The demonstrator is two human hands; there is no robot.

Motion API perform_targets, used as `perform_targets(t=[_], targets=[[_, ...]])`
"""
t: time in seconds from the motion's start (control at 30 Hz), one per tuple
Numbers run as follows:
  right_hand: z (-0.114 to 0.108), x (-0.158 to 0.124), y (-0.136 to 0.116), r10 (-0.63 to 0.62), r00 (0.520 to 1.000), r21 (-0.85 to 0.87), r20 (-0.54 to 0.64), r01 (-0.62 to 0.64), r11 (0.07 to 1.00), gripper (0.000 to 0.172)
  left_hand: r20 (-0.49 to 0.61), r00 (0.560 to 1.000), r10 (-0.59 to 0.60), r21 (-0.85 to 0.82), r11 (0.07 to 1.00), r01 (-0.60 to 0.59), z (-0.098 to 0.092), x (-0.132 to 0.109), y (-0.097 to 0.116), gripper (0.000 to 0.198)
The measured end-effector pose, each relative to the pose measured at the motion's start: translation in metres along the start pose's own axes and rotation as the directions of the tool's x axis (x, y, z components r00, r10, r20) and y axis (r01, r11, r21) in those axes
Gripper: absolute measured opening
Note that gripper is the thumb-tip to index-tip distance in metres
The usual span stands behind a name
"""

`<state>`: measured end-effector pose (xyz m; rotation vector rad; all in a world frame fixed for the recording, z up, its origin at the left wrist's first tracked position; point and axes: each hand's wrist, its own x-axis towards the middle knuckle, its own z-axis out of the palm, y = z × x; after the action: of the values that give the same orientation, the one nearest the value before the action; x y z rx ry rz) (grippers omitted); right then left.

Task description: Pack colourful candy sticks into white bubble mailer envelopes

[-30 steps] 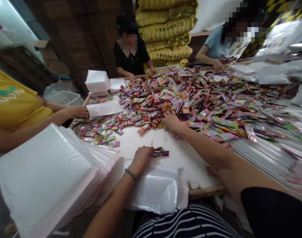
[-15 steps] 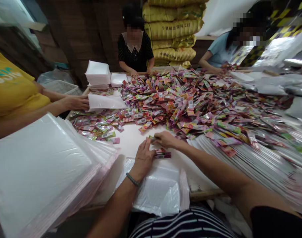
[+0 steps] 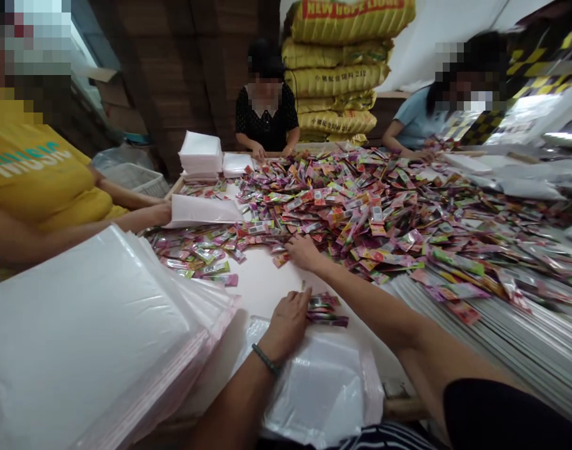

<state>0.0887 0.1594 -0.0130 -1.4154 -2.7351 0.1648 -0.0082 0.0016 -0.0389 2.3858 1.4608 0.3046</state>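
Observation:
My left hand (image 3: 289,319), with a dark beaded bracelet on the wrist, is closed at the left end of a small bunch of colourful sachets (image 3: 327,303). The bunch lies on the white tabletop (image 3: 260,278), just beyond a flat white bubble mailer (image 3: 316,387). Farther forward, my right hand (image 3: 304,252) reaches the near edge of a large heap of similar sachets (image 3: 342,194). Its fingers are a little apart and touch a sachet (image 3: 280,259) there. Whether they grip it is hard to see.
A tall stack of white bubble mailers (image 3: 93,331) stands at left, and more mailers (image 3: 496,350) fan out at right under sachets. A person in yellow holds an open mailer (image 3: 204,211). Two other people work across the table. Yellow sacks (image 3: 337,81) are piled behind.
My right hand has moved forward from beside my left hand to the heap's edge. My left hand stays with the bunch of sachets. The camera view has tilted up slightly.

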Motion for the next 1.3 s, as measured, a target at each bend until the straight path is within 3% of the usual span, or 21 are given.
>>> perform_targets(t=[0.07,0.2,0.3,0.4,0.47,0.57,0.63,0.73,0.8,0.97,1.07,1.17,1.3], targets=[[0.009,-0.013,0.000,-0.012,0.999,0.022,0.033,0.012,1.000,0.023,0.027,1.000,0.012,0.046,0.999,-0.013,0.002,0.001,-0.001,0.049],[0.013,-0.046,0.030,0.030,0.996,0.137,0.086,-0.042,0.990,0.025,0.061,0.998,-0.029,0.097,0.995,0.023,0.000,0.005,0.004,0.035],[0.006,-0.060,0.055,0.140,0.990,0.339,0.015,-0.137,0.931,0.022,0.080,0.996,-0.036,0.090,0.996,0.029,-0.004,0.007,0.008,0.031],[0.003,-0.065,0.059,0.216,0.975,0.444,-0.052,-0.171,0.880,0.019,0.094,0.994,-0.051,0.093,0.995,0.042,-0.006,0.007,0.010,0.030],[0.004,-0.066,0.050,0.171,0.984,0.443,-0.057,-0.128,0.887,0.019,0.094,0.993,-0.067,0.095,0.994,0.058,-0.007,0.005,0.011,0.029],[0.009,-0.064,0.033,-0.002,1.000,0.379,0.013,-0.003,0.925,0.018,0.080,0.994,-0.075,0.074,0.995,0.069,-0.007,0.003,0.010,0.031],[0.009,-0.056,0.026,-0.016,1.000,0.311,0.002,0.015,0.950,0.022,0.073,0.995,-0.067,0.057,0.996,0.063,-0.006,0.003,0.009,0.033],[0.007,-0.029,0.018,0.075,0.990,0.232,-0.117,-0.046,0.972,0.029,0.073,0.995,-0.063,0.050,0.997,0.059,-0.006,0.002,0.008,0.034],[0.005,-0.005,0.011,0.052,0.988,0.185,-0.145,-0.025,0.982,0.030,0.069,0.995,-0.069,0.052,0.997,0.065,-0.005,0.001,0.007,0.034],[-0.001,0.032,0.003,-0.089,0.995,0.050,-0.038,0.091,0.995,0.028,0.054,0.996,-0.072,0.034,0.997,0.070,-0.006,-0.001,0.007,0.037],[-0.004,0.020,0.014,-0.127,0.991,0.056,-0.038,0.129,0.990,0.027,0.064,0.995,-0.074,0.030,0.997,0.072,-0.007,-0.001,0.009,0.035],[-0.002,-0.013,0.025,-0.253,0.967,0.063,0.024,0.251,0.966,0.024,0.046,0.996,-0.082,0.030,0.996,0.080,-0.006,-0.002,0.011,0.034],[0.006,-0.057,0.031,-0.385,0.909,0.136,0.159,0.366,0.921,0.026,-0.116,0.984,-0.135,0.049,0.989,0.142,-0.003,-0.003,0.012,0.031]])
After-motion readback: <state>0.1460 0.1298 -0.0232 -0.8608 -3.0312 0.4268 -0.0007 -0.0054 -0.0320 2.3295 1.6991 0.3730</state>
